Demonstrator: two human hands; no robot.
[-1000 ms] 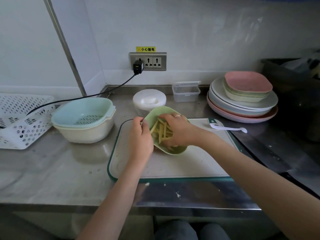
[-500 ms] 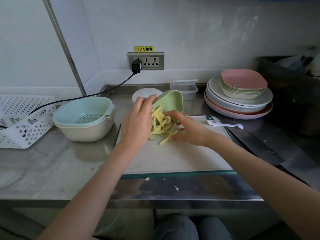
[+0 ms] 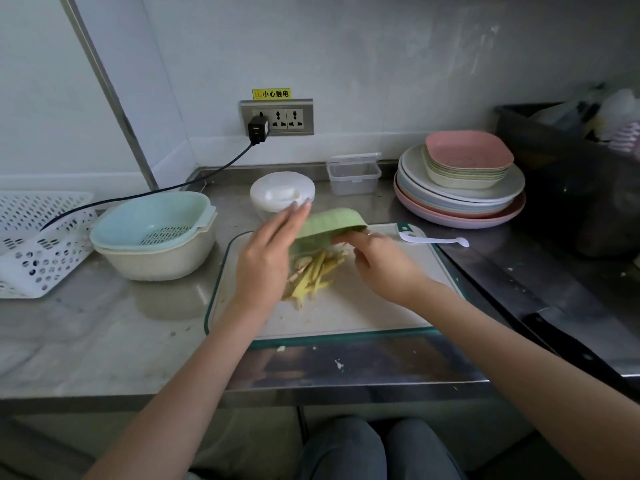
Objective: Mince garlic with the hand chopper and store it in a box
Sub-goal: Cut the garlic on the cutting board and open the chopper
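Green bowl [image 3: 329,225] upturned, gripped by both hands' fingers; yellow strips [image 3: 311,275] beneath.

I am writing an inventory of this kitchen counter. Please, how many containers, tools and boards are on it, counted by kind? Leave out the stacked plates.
Green bowl, tipped over the board: 1
Colander bowl sets: 1
White baskets: 1
Hand choppers: 1
Clear boxes: 1
Cutting boards: 1
White spoons: 1
Knives: 1
Total: 8

Yellow warning label [image 3: 271,93] "小心触电" on the wall above the socket plate [image 3: 277,117]
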